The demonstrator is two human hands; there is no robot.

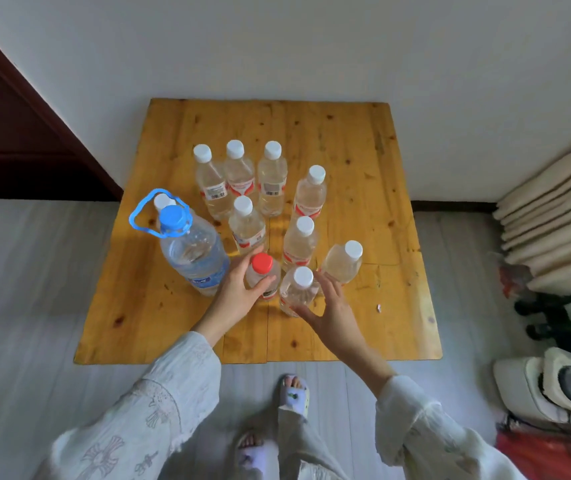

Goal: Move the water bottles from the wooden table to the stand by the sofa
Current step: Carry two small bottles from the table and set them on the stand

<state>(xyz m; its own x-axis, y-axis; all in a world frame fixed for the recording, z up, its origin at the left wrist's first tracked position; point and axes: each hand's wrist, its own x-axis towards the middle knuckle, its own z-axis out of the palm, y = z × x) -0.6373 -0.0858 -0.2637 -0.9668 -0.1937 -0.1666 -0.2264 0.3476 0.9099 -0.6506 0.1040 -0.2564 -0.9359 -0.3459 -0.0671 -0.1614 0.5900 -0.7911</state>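
Presently, the left hand (pixel 239 292) is gripping the red-capped bottle (pixel 262 275), which is standing upright on the wooden table (pixel 346 140) near its front edge; the thumb is lying across the near side of the bottle's body while the fingers are curling round its far left side, just below the cap. The right hand (pixel 334 306) is reaching to the white-capped bottle (pixel 298 291) standing just right of the red-capped one; its fingers are spread apart, the thumb is touching the bottle's lower near side and the fingertips are sitting at its right flank, not yet clamping it. Another white-capped bottle (pixel 343 263) is leaning just beyond those fingertips. Seven more small bottles with white caps are standing in a loose cluster (pixel 270 181) toward the middle and back of the table, apart from both hands. A large bottle with a blue cap and blue carrying handle (pixel 190 247) is standing at the table's left side, just beside the left hand's knuckles. Pale sleeves are covering both forearms, and sandalled feet (pixel 292 393) are showing on the grey floor below.
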